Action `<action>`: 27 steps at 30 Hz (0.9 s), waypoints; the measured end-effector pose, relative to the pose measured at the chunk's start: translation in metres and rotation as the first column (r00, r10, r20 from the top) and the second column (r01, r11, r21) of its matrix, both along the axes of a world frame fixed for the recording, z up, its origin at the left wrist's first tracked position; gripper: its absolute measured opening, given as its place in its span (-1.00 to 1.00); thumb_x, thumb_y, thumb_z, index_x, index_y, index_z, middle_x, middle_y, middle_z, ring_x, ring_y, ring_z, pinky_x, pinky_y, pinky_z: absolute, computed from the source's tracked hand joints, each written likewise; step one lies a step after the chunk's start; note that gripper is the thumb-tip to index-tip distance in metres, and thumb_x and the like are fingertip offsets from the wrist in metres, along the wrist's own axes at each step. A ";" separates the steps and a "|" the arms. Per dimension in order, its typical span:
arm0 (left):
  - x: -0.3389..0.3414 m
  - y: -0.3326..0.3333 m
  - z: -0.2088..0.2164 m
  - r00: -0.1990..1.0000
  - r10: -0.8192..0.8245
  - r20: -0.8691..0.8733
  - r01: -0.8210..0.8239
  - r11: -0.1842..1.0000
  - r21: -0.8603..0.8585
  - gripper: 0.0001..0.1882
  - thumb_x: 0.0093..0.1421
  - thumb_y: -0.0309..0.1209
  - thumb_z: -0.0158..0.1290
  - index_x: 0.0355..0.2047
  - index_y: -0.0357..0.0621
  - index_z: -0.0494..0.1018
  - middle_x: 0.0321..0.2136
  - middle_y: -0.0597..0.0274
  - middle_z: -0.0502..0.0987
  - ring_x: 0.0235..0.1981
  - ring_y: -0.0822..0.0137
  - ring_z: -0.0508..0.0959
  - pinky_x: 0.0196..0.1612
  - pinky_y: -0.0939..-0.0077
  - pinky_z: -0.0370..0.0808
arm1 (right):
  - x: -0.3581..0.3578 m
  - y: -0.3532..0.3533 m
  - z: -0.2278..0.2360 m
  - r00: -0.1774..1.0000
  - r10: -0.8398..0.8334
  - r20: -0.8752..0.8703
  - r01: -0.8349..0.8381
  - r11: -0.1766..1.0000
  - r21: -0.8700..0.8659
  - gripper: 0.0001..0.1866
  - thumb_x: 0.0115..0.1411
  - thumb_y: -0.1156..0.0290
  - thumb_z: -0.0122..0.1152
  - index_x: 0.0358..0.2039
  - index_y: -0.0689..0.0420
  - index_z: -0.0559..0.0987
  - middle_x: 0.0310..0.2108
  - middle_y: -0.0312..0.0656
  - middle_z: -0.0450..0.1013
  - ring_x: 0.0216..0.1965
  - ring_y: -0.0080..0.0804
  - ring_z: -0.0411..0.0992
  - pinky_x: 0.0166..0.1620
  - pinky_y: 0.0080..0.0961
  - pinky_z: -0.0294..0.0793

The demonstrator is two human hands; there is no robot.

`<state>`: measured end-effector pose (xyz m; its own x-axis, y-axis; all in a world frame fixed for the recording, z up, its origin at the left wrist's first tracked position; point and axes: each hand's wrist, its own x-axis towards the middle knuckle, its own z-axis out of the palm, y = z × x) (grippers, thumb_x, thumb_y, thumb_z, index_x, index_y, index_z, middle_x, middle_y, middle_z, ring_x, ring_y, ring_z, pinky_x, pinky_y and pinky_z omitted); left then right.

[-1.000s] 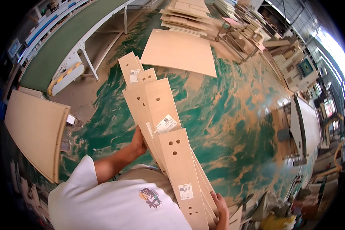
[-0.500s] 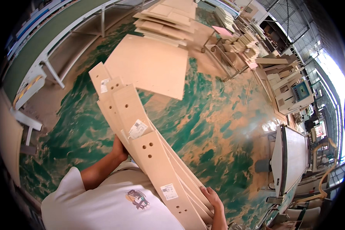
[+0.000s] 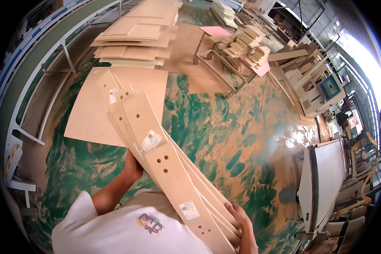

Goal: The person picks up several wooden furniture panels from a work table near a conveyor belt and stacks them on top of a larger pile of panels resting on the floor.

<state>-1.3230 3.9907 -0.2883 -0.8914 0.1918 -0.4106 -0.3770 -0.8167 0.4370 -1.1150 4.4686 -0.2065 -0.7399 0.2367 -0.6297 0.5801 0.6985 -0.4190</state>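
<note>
A fanned stack of long, pale wooden boards (image 3: 180,178) lies slantwise across the front of my body. The boards have drilled round holes and white paper labels (image 3: 189,210). My left hand (image 3: 133,166) supports the stack from its left side, with the fingers hidden beneath the wood. At the lower right, my right hand (image 3: 238,213) grips the edges of the boards, its thumb side showing and part of its fingers behind the wood.
A large flat panel (image 3: 114,106) lies on the green, dusty floor ahead. Behind it rises a pile of panels (image 3: 133,38). A metal trolley (image 3: 233,80) carries wood pieces (image 3: 241,42). A conveyor frame (image 3: 67,59) runs along the left; a white-topped table (image 3: 326,178) stands right.
My view has swung to the right, so the floor panel, panel pile and trolley now appear farther left and lower. The boards stay in both hands, in nearly the same pose.
</note>
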 end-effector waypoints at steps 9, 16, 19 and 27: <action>-0.282 0.116 0.030 0.996 0.083 0.034 -0.079 0.992 -0.094 -0.28 0.42 0.26 -0.26 0.28 -0.01 0.38 0.15 0.23 0.56 0.15 0.18 0.56 0.22 0.12 0.52 | -0.333 0.152 -0.021 0.989 0.105 0.100 -0.106 0.994 0.001 -0.11 0.32 -0.38 0.03 -0.02 0.38 0.59 -0.11 0.21 0.59 -0.01 -0.08 0.55 0.06 -0.23 0.45; -0.556 0.145 0.006 0.995 0.077 0.057 -0.071 0.993 -0.099 -0.26 0.43 0.26 -0.30 0.29 -0.05 0.36 0.17 0.15 0.53 0.18 0.09 0.54 0.24 0.07 0.50 | -0.600 0.173 -0.027 0.988 0.082 0.132 -0.072 0.994 -0.076 -0.09 0.30 -0.41 0.02 -0.02 0.40 0.58 -0.07 0.31 0.56 0.06 0.11 0.53 0.09 -0.17 0.43; -0.680 0.154 0.006 0.997 0.053 0.062 -0.044 0.990 -0.135 -0.28 0.44 0.24 -0.30 0.30 -0.03 0.36 0.18 0.15 0.53 0.19 0.08 0.52 0.26 0.06 0.48 | -0.703 0.161 -0.024 0.990 0.033 0.135 -0.023 0.997 -0.075 -0.14 0.33 -0.36 0.03 -0.06 0.38 0.59 -0.13 0.20 0.58 -0.03 -0.06 0.54 0.05 -0.23 0.44; -1.016 0.202 0.027 0.993 -0.107 0.049 0.113 0.986 -0.123 -0.33 0.43 0.18 -0.22 0.30 -0.01 0.37 0.20 0.20 0.52 0.20 0.16 0.50 0.29 0.15 0.43 | -0.954 0.171 -0.053 0.979 -0.149 0.138 0.164 0.981 -0.101 -0.16 0.37 -0.33 0.00 0.05 0.35 0.60 -0.08 0.16 0.61 0.01 -0.12 0.56 0.09 -0.27 0.47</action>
